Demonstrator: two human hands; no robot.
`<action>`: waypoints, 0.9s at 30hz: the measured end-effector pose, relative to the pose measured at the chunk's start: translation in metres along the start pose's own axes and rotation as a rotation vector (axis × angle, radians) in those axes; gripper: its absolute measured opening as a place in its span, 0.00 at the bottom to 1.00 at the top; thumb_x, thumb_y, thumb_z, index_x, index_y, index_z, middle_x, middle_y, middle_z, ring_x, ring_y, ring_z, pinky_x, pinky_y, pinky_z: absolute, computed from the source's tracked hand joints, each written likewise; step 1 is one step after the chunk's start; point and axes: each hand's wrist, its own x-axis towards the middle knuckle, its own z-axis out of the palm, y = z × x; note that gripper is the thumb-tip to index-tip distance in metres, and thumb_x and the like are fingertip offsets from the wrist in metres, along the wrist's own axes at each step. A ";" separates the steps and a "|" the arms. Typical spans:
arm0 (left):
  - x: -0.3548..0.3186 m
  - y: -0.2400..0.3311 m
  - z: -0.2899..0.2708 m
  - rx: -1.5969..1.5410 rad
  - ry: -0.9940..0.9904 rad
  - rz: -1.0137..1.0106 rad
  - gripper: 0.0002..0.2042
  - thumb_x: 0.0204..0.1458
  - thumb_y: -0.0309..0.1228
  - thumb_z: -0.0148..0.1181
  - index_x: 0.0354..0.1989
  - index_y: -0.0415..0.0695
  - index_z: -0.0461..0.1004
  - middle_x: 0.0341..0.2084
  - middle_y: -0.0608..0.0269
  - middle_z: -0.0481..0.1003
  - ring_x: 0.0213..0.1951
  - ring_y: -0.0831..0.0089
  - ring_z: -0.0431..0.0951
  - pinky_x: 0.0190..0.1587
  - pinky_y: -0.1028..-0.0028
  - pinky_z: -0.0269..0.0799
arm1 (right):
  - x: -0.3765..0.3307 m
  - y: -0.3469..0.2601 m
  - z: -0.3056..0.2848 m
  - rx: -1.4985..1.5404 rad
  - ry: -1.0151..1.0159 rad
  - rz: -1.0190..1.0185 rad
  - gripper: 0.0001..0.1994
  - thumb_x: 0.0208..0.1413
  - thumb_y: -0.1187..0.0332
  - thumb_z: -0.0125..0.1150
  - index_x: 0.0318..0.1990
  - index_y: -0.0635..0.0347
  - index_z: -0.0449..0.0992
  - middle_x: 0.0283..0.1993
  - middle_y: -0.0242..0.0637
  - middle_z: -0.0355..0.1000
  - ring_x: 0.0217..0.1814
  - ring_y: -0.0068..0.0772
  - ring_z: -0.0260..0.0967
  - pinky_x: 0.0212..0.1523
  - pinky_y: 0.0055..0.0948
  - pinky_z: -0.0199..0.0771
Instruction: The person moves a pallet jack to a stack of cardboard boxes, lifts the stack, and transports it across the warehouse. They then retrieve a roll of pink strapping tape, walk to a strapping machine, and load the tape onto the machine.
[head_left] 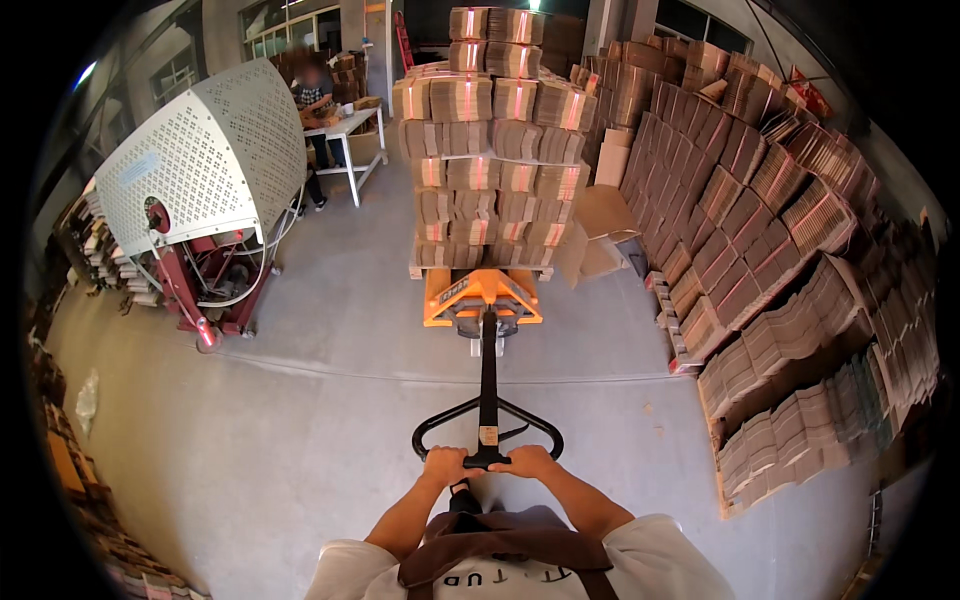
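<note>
Left hand (443, 466): closed around the left part of the black loop handle (487, 430), knuckles up.
Right hand (527, 461): closed around the right part of the same handle, just beside the left hand.
Pallet jack (483, 297): orange body at floor level, straight ahead; black tiller running back from it to the handle at the hands.
Load (495, 140): bundles of flat brown cardboard, strapped in pink bands, stacked high on a pallet over the forks; upper tiers narrower than the lower ones and not flush.
Right flank: leaning rows of cardboard bundles (790, 300) near the load's path, with loose flattened sheets (600, 235) just beside the pallet's right corner.
Left flank: machine with a perforated grey hood (200, 160) on a red frame, well apart from the jack.
Background: a person at a white table (345, 135), beyond the machine.
Floor (300, 400): grey concrete, a seam crossing just behind the jack.
Likely hazard 1: top bundles sliding off, caused by a jerk or sharp turn of the tiller.
Likely hazard 2: pallet corner catching the loose sheets or the leaning rows, caused by the narrow gap on the right.
Likely hazard 3: forward view blocked by the tall stack, hiding anyone stepping in beyond it.
</note>
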 end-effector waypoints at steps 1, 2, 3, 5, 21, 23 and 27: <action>-0.005 0.005 0.003 0.005 -0.006 0.001 0.31 0.38 0.67 0.56 0.29 0.46 0.77 0.26 0.56 0.78 0.34 0.60 0.79 0.41 0.64 0.68 | -0.008 0.000 0.001 0.001 -0.007 0.000 0.43 0.43 0.22 0.39 0.31 0.57 0.81 0.35 0.46 0.77 0.42 0.47 0.74 0.42 0.42 0.73; -0.011 0.011 0.006 0.010 -0.011 0.001 0.32 0.38 0.67 0.56 0.30 0.47 0.77 0.26 0.56 0.78 0.35 0.60 0.79 0.41 0.64 0.68 | -0.016 0.000 0.004 0.001 -0.013 -0.001 0.44 0.43 0.22 0.39 0.31 0.58 0.81 0.35 0.46 0.77 0.42 0.47 0.74 0.42 0.41 0.73; -0.016 0.015 0.011 0.010 0.002 0.002 0.32 0.39 0.68 0.55 0.30 0.46 0.77 0.26 0.55 0.78 0.34 0.59 0.79 0.41 0.63 0.68 | -0.021 0.003 0.012 -0.004 0.015 -0.014 0.44 0.43 0.22 0.39 0.31 0.58 0.81 0.35 0.46 0.77 0.42 0.47 0.74 0.42 0.41 0.73; -0.023 0.024 0.023 -0.003 0.015 0.020 0.34 0.39 0.70 0.53 0.29 0.46 0.76 0.26 0.54 0.78 0.34 0.57 0.79 0.40 0.62 0.69 | -0.029 0.011 0.028 -0.009 0.060 -0.018 0.44 0.43 0.22 0.40 0.31 0.58 0.81 0.35 0.47 0.77 0.42 0.48 0.74 0.42 0.42 0.72; -0.144 0.109 0.088 0.004 0.009 -0.016 0.32 0.39 0.67 0.57 0.28 0.44 0.76 0.24 0.55 0.78 0.31 0.56 0.78 0.39 0.61 0.70 | -0.162 0.005 0.117 0.024 0.103 -0.047 0.41 0.46 0.25 0.42 0.29 0.59 0.80 0.29 0.43 0.76 0.37 0.47 0.74 0.37 0.41 0.73; -0.163 0.129 0.095 -0.019 0.016 -0.006 0.31 0.39 0.66 0.58 0.28 0.44 0.76 0.23 0.57 0.78 0.31 0.56 0.78 0.39 0.61 0.70 | -0.185 0.007 0.132 0.074 0.058 -0.025 0.40 0.46 0.25 0.42 0.27 0.59 0.80 0.27 0.43 0.75 0.34 0.48 0.74 0.34 0.42 0.72; -0.199 0.142 0.135 -0.008 -0.031 -0.049 0.31 0.39 0.66 0.59 0.28 0.45 0.75 0.23 0.56 0.78 0.31 0.55 0.78 0.38 0.60 0.69 | -0.216 0.005 0.178 0.076 0.110 -0.041 0.42 0.43 0.24 0.44 0.27 0.62 0.81 0.28 0.46 0.76 0.34 0.48 0.75 0.35 0.42 0.73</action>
